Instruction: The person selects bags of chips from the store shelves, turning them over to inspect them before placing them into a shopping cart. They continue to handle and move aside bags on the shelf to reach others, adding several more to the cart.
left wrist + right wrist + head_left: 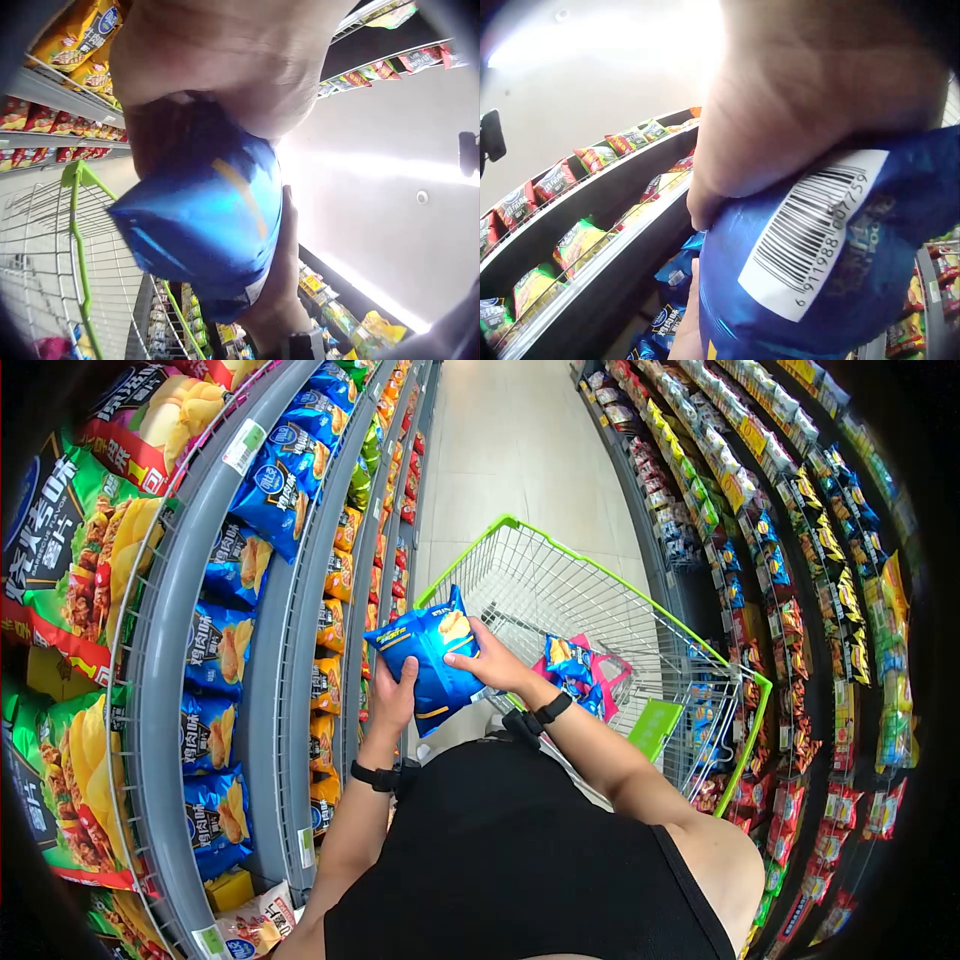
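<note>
A puffed blue bag of chips [432, 652] is held between both hands over the near left end of the shopping cart. My left hand [393, 695] grips its left side, thumb lying on the facing side and the other fingers hidden behind. On the opposite side my right hand [495, 663] holds it, thumb pressed on the blue film. The left wrist view shows a pointed corner of the bag [202, 225] below the left palm [225, 60]. In the right wrist view a white barcode label [810, 232] sits beneath the right hand [802, 97].
The green-rimmed wire cart [560, 550] stands ahead, with a pink bag [612, 668] and a blue chip packet [568, 658] inside. Shelves of blue chip bags [215, 745] line the left; racks of small snack packets [780, 620] line the right. A tiled aisle [500, 430] runs between.
</note>
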Action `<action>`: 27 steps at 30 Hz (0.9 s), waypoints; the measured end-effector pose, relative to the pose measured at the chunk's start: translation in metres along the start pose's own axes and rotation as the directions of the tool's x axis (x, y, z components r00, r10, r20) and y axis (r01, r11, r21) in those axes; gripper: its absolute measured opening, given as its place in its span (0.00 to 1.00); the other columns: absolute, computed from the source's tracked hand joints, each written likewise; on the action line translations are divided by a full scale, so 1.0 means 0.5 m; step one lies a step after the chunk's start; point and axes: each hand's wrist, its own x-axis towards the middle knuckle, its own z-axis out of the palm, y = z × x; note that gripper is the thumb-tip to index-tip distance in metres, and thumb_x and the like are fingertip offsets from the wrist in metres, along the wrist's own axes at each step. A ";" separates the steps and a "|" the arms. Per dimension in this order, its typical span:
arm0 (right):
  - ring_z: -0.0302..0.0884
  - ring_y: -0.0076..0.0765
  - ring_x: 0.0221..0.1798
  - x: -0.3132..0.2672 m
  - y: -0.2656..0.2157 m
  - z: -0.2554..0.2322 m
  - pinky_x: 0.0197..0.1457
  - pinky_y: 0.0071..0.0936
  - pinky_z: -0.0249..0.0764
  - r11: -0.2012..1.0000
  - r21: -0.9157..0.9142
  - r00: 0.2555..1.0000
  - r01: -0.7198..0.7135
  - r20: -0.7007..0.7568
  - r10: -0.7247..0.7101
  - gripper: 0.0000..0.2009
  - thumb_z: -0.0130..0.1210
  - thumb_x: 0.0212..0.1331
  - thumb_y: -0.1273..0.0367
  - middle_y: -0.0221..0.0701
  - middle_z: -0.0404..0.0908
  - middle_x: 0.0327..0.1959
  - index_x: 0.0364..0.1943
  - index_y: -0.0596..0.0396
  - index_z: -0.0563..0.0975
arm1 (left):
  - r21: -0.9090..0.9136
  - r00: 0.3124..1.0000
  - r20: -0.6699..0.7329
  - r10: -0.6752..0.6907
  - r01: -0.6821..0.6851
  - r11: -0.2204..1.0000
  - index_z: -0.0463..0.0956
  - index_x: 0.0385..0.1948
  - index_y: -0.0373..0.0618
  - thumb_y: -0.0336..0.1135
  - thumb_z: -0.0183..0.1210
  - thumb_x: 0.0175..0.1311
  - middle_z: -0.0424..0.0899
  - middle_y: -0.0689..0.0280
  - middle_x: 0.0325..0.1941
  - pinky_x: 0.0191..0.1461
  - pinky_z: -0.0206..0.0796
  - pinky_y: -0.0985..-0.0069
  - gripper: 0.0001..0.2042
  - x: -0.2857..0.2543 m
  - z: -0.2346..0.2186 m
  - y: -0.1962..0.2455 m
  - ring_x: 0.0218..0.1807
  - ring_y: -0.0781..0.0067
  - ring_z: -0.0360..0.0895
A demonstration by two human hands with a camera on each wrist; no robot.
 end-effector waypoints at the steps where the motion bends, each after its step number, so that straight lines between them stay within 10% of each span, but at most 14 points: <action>1: 0.71 0.30 0.60 0.002 0.004 0.004 0.65 0.32 0.69 1.000 -0.001 1.000 0.007 -0.013 -0.007 0.35 0.67 0.59 0.62 0.36 0.74 0.58 0.65 0.60 0.62 | 0.025 1.000 -0.006 0.025 -0.025 0.999 0.61 0.65 0.37 0.53 0.60 0.69 0.73 0.56 0.63 0.67 0.62 0.69 0.33 0.002 -0.002 0.003 0.62 0.67 0.72; 12: 0.72 0.31 0.59 0.008 -0.022 0.016 0.63 0.31 0.70 0.982 0.092 0.973 0.163 -0.183 -0.144 0.31 0.66 0.59 0.66 0.36 0.74 0.57 0.63 0.59 0.63 | 0.016 0.992 0.119 -0.038 0.037 0.999 0.58 0.69 0.35 0.52 0.58 0.70 0.73 0.53 0.64 0.70 0.60 0.67 0.35 -0.012 0.012 0.024 0.65 0.63 0.70; 22: 0.68 0.31 0.61 0.009 -0.033 0.032 0.66 0.33 0.66 0.970 0.160 0.953 0.182 -0.270 -0.135 0.32 0.67 0.58 0.65 0.36 0.72 0.57 0.62 0.58 0.62 | 0.044 0.973 0.114 -0.201 0.197 0.979 0.62 0.64 0.34 0.58 0.54 0.69 0.79 0.52 0.53 0.32 0.78 0.75 0.35 -0.007 0.011 0.012 0.46 0.67 0.82; 27: 0.70 0.32 0.60 0.006 -0.049 0.043 0.65 0.33 0.68 0.955 0.215 0.945 0.205 -0.299 -0.136 0.33 0.66 0.58 0.67 0.38 0.72 0.57 0.63 0.58 0.60 | 0.060 0.991 0.080 -0.108 0.104 0.993 0.61 0.65 0.35 0.55 0.54 0.70 0.77 0.52 0.58 0.53 0.73 0.69 0.34 -0.005 0.015 0.018 0.55 0.64 0.78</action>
